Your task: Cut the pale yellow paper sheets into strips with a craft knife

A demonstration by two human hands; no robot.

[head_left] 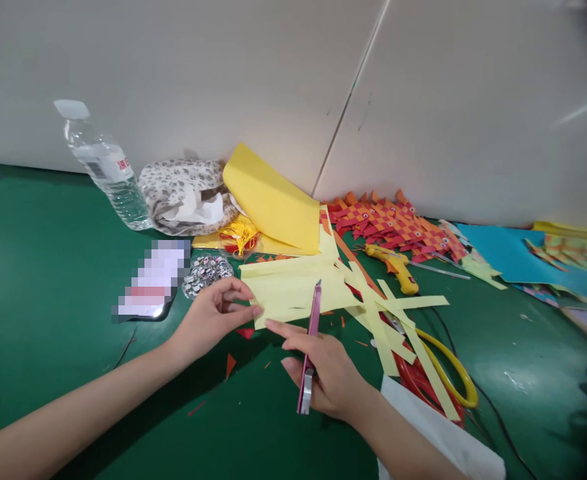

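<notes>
My right hand point(323, 373) is closed around a pink utility knife point(309, 347), its tip resting on a pale yellow paper sheet point(286, 290) on the green table point(48, 280). The index finger stretches out toward the sheet's lower left edge. My left hand point(213, 313) pinches the left edge of that same sheet, thumb and fingers pressed on it. Several cut pale yellow strips point(388, 320) lie fanned out to the right of the knife.
A water bottle point(106, 170), a patterned cloth pouch point(183, 193), a folded yellow sheet point(273, 200), a bag of googly eyes point(206, 272) and a phone point(151, 280) sit behind. A yellow glue gun point(396, 267), yellow-handled scissors point(453, 373), woven red-orange paper fish point(398, 223) and blue paper point(513, 257) lie right.
</notes>
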